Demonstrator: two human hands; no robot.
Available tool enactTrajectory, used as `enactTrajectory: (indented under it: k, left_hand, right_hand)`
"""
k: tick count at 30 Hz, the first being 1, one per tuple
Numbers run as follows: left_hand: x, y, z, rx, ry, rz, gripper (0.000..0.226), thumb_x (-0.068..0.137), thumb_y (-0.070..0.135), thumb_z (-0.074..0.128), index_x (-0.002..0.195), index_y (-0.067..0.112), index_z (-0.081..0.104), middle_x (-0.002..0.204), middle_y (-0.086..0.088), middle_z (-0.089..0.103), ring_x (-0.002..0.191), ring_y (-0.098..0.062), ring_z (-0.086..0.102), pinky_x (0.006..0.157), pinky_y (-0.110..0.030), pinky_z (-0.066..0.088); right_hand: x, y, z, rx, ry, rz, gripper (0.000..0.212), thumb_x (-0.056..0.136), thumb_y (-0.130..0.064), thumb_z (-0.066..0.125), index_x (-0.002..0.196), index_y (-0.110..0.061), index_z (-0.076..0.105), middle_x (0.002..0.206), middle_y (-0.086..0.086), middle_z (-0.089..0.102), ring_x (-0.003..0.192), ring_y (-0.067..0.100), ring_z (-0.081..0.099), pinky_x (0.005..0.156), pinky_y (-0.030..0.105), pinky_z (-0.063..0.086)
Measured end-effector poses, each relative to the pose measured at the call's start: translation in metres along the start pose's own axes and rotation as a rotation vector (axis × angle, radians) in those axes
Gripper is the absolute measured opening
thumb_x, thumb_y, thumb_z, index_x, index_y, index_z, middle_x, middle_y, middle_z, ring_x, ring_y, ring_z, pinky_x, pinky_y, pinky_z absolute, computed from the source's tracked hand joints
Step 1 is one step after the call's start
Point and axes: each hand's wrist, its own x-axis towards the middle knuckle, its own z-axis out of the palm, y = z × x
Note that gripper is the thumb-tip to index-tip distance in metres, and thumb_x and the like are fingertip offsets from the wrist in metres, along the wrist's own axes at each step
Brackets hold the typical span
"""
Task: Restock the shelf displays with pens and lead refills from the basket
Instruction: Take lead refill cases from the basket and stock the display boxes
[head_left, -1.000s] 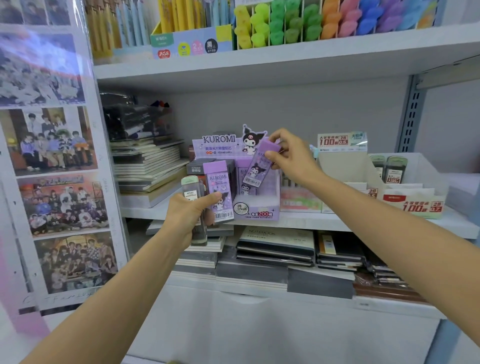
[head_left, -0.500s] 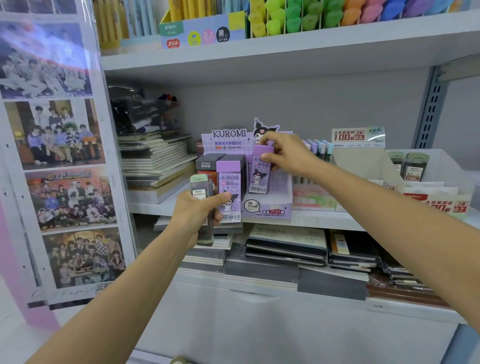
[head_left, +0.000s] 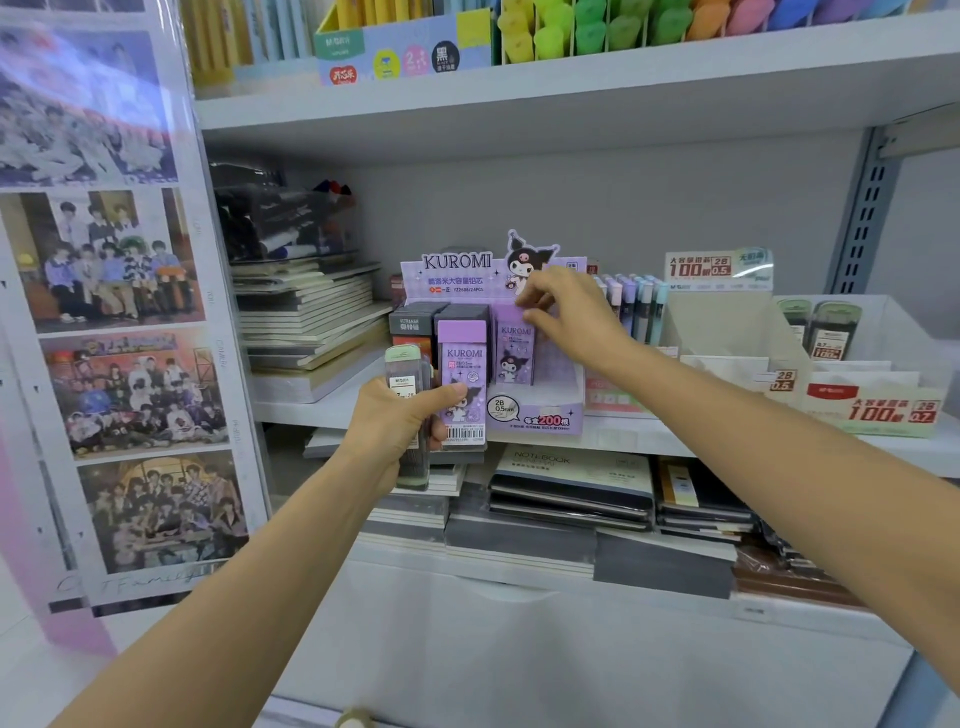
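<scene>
The right hand (head_left: 566, 317) is pinching a purple refill case (head_left: 514, 358) standing in the Kuromi display box (head_left: 540, 415); in front of that box, the left hand (head_left: 400, 423) is gripping spare cases (head_left: 461, 364).

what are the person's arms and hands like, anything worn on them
The left arm and right arm are bare as far as the frame shows, with no sleeve in view. The left hand and right hand have no gloves, and no watch, bracelet or ring is visible.
</scene>
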Motion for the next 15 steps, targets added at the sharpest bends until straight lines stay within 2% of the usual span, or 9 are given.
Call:
enactTrajectory:
  k: [4,7,9,10,12,13,15]
  left_hand:
    - [-0.003,0.003,0.004,0.002,-0.012,-0.005,0.024,0.078,0.013,0.08,0.097,0.003,0.07,0.057,-0.002,0.064,0.04,-0.011,0.05,0.045,-0.023,0.049]
    - [-0.005,0.005,0.008,-0.003,-0.028,0.002,0.019,0.078,0.012,0.08,0.093,0.006,0.07,0.059,-0.003,0.065,0.041,-0.012,0.049,0.045,-0.024,0.048]
    - [-0.007,0.006,0.013,-0.005,-0.05,0.011,0.017,0.079,0.012,0.079,0.091,0.008,0.069,0.059,-0.002,0.066,0.041,-0.012,0.048,0.045,-0.024,0.048]
    - [-0.008,0.006,0.016,-0.008,-0.057,0.017,0.016,0.079,0.012,0.079,0.091,0.008,0.069,0.059,-0.001,0.066,0.041,-0.012,0.048,0.045,-0.024,0.048]
    - [-0.009,0.007,0.022,-0.016,-0.064,0.024,0.017,0.08,0.017,0.078,0.092,0.009,0.07,0.059,-0.001,0.064,0.041,-0.011,0.047,0.044,-0.024,0.047]
    - [-0.01,0.008,0.025,-0.022,-0.073,0.016,0.019,0.081,0.02,0.077,0.094,0.009,0.07,0.059,0.0,0.062,0.041,-0.011,0.046,0.043,-0.024,0.046]
    - [-0.011,0.011,0.028,-0.063,-0.11,-0.037,0.026,0.084,0.029,0.074,0.1,0.009,0.069,0.063,0.001,0.061,0.044,-0.01,0.044,0.043,-0.024,0.044]
  right_hand:
    - [0.0,-0.002,-0.004,-0.028,-0.004,0.026,0.014,0.09,-0.018,0.067,0.103,-0.014,0.071,0.104,-0.003,0.049,0.093,0.011,0.05,0.078,0.018,0.036]
    - [-0.007,-0.016,-0.016,0.247,0.038,0.042,0.022,0.093,-0.027,0.063,0.11,-0.014,0.068,0.106,-0.003,0.057,0.087,0.01,0.059,0.071,0.011,0.043]
    - [-0.017,-0.028,-0.022,0.503,-0.105,0.101,0.03,0.092,-0.032,0.063,0.119,-0.019,0.061,0.108,-0.004,0.065,0.085,0.01,0.067,0.071,0.019,0.054]
    - [-0.023,-0.032,-0.021,0.55,-0.207,0.127,0.033,0.091,-0.032,0.064,0.122,-0.02,0.059,0.107,-0.002,0.066,0.085,0.009,0.068,0.072,0.023,0.057]
    - [-0.033,-0.037,-0.018,0.553,-0.342,0.126,0.029,0.091,-0.021,0.066,0.119,-0.016,0.061,0.1,0.002,0.07,0.078,0.008,0.069,0.069,0.026,0.057]
    - [-0.037,-0.038,-0.017,0.553,-0.351,0.119,0.026,0.091,-0.014,0.066,0.117,-0.012,0.062,0.096,0.005,0.071,0.073,0.009,0.069,0.066,0.026,0.057]
    - [-0.041,-0.037,-0.018,0.568,-0.307,0.143,0.028,0.092,-0.007,0.063,0.119,-0.006,0.061,0.098,0.013,0.071,0.078,0.021,0.07,0.066,0.032,0.059]
